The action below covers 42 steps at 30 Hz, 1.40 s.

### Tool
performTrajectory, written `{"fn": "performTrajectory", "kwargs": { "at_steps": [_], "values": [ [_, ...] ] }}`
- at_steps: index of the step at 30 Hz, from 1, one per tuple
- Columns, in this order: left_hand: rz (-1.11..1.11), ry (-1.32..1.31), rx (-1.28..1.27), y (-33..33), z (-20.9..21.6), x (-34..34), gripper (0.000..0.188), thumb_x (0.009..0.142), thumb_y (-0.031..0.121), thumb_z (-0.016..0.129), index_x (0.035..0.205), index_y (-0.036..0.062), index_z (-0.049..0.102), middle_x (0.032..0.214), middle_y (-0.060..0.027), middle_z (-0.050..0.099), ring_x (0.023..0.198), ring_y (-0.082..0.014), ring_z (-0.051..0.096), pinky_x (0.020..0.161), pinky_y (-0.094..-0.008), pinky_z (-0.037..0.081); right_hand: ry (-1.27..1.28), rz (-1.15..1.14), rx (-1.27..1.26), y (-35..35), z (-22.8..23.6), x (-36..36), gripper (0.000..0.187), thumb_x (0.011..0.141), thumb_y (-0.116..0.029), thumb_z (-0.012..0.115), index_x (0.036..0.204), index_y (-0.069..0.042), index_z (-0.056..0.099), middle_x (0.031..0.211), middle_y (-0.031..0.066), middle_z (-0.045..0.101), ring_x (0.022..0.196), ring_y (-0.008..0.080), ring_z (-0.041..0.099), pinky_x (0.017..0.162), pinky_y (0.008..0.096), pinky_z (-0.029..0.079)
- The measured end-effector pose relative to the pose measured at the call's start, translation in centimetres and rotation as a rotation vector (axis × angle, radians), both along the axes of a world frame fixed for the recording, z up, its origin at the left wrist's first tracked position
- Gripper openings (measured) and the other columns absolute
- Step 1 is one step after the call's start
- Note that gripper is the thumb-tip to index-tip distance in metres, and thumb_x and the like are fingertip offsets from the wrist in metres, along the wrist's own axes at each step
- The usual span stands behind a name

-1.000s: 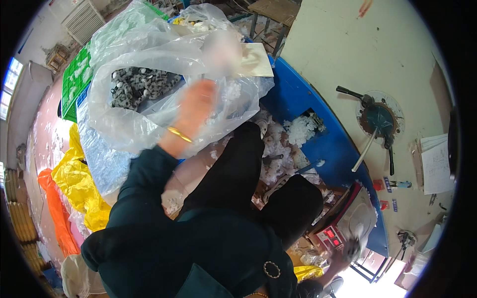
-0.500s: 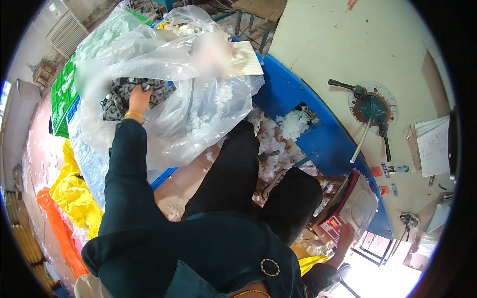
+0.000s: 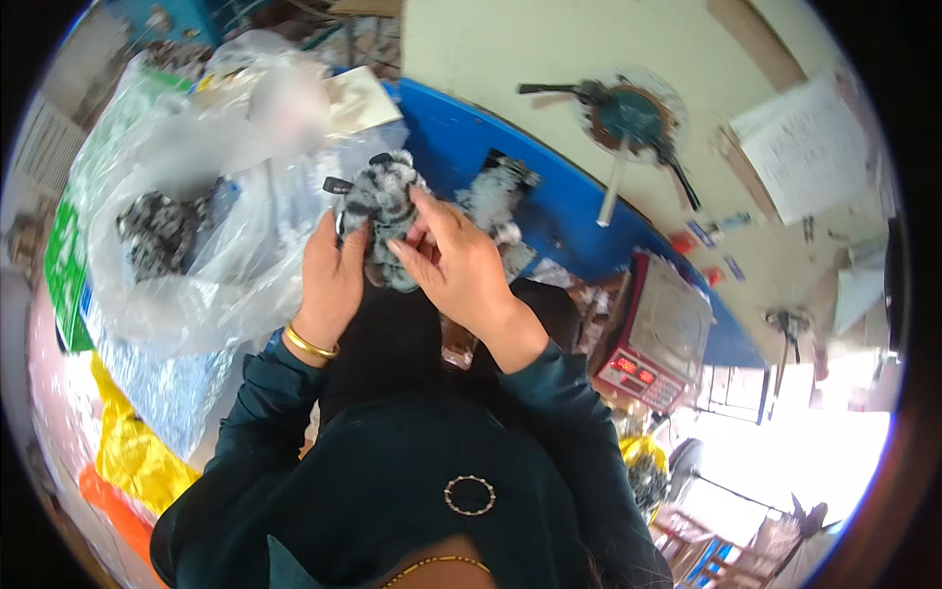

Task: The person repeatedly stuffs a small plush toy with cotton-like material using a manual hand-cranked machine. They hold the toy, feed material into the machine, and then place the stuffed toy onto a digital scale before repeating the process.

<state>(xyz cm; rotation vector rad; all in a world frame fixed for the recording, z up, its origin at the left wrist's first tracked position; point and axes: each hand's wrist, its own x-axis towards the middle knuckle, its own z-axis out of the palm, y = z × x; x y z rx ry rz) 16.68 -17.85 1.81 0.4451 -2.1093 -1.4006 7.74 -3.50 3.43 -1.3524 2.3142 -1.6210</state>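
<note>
Plush toy [image 3: 385, 201] up between your left hand [image 3: 329, 285] and right hand [image 3: 469, 267], above your lap [image 3: 388, 339].
Your left hand is partly closed on the toy's left side, thumb laid along the grey-and-black fur (its other fingers are largely hidden); your right hand is half curled, index finger and thumb apart, both against the fur, though you cannot tell from this view whether they pinch it. A dark tag [image 3: 338, 186] sticks out of the toy just above your left hand. Left of that hand: a clear plastic bag [image 3: 211, 314], open, with more patterned fur [image 3: 162, 236] inside. Beyond your right hand, a pale table [image 3: 471, 49]; to its right and slightly nearer you, a scale [image 3: 667, 314] with lit red digits.
</note>
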Motion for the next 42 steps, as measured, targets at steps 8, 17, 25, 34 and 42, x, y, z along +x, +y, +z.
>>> {"fn": "performTrajectory", "kwargs": {
  "at_steps": [8, 17, 25, 34, 42],
  "values": [
    [-0.275, -0.024, -0.016, 7.1, -1.9, -3.9, 0.017, 0.096, 0.012, 0.048, 0.1, -0.0031, 0.055, 0.085, -0.0233, 0.059, 0.078, -0.0428, 0.056, 0.065, -0.0414, 0.044, 0.175, -0.299, 0.172, 7.0, -1.5, -1.7, 0.029, 0.074, -0.018, 0.076, 0.097, -0.007, 0.061, 0.086, 0.0089, 0.055, 0.067, 0.0274, 0.06, 0.057, 0.0354, 0.048],
    [-0.447, 0.03, -0.212, 9.7, -2.1, -6.3, 0.052, 0.09, 0.03, 0.062, 0.127, -0.0046, 0.048, 0.112, -0.0212, 0.057, 0.102, -0.0331, 0.057, 0.089, -0.0357, 0.045, -0.115, -0.195, -0.038, 11.5, -4.3, -3.8, 0.02, 0.083, -0.004, 0.063, 0.1, 0.001, 0.053, 0.082, 0.0099, 0.055, 0.061, 0.0254, 0.057, 0.056, 0.0349, 0.046],
    [-0.801, -0.206, 0.86, 11.0, -2.5, -10.6, 0.039, 0.097, 0.025, 0.052, 0.13, 0.0056, 0.05, 0.117, -0.0062, 0.058, 0.107, -0.0134, 0.053, 0.095, -0.0289, 0.041, -0.367, -0.049, 0.195, 13.6, -1.7, -3.5, 0.017, 0.09, -0.019, 0.062, 0.099, -0.007, 0.056, 0.075, 0.0077, 0.06, 0.058, 0.0217, 0.062, 0.051, 0.0344, 0.046],
    [-0.724, -0.378, 0.802, 14.1, -2.4, -11.2, 0.056, 0.089, 0.041, 0.062, 0.124, -0.0023, 0.054, 0.117, -0.0117, 0.059, 0.108, -0.0169, 0.054, 0.093, -0.029, 0.042, 0.267, -0.259, 0.331, 16.8, -2.3, -4.5, 0.022, 0.081, -0.027, 0.07, 0.086, -0.007, 0.06, 0.075, 0.0133, 0.06, 0.067, 0.0366, 0.058, 0.056, 0.0421, 0.045],
    [-0.589, -0.32, 0.621, 14.3, -2.2, -18.4, 0.043, 0.091, 0.041, 0.061, 0.105, -0.0001, 0.061, 0.093, -0.0029, 0.063, 0.08, -0.008, 0.057, 0.068, -0.022, 0.043, 0.287, -0.875, 0.244, 13.7, -0.5, -15.2, 0.028, 0.078, -0.03, 0.069, 0.069, -0.005, 0.059, 0.068, 0.0155, 0.059, 0.066, 0.0373, 0.058, 0.055, 0.0431, 0.045]
  ]
}}
